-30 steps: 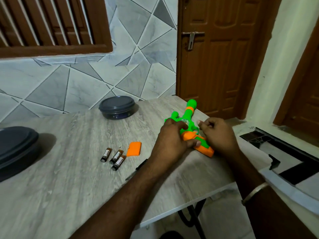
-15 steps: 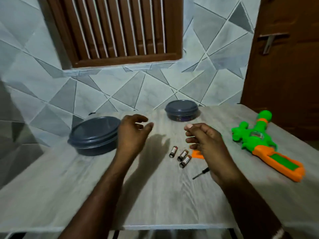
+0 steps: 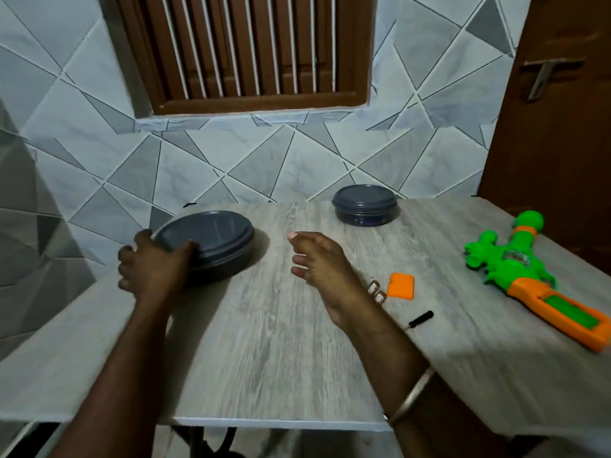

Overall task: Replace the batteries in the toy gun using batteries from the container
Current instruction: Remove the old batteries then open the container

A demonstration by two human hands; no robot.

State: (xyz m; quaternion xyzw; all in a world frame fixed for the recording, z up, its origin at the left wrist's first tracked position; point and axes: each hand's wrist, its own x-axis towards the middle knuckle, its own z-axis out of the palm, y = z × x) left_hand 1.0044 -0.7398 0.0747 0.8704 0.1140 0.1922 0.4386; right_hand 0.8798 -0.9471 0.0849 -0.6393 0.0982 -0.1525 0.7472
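Head view, the only one: fetching fresh batteries looks like the step in hand. Left hand (image 3: 150, 269) set against the near-left rim of the large dark container (image 3: 211, 239), thumb on the lid edge and fingers wrapped round the far-left side, so the grip closed on the container, though not lifting it as far as can be told. Lid on, contents hidden. Right hand (image 3: 322, 264) hovering mid-surface, fingers loosely spread and slightly curled, holding nothing, aimed toward the same container but well apart from it. Toy gun (image 3: 542, 279) lying flat at the far right of the wood-grain surface (image 3: 264, 342), green barrel pointing away, orange handle toward the near right edge, compartment side seemingly up. Orange battery cover (image 3: 401, 285) off the gun and lying between right wrist and gun; two used batteries (image 3: 377, 291) just beside it, partly hidden behind the wrist, any further ones not visible. Small black screwdriver (image 3: 420, 319) a little nearer than the cover. A second, smaller dark lidded container (image 3: 364, 204) at the far edge by the tiled wall, untouched. Next move probably calls for steadying the base with the left hand while the right comes over to pry the lid upward; a snug lid could let the whole container slide on the smooth surface.
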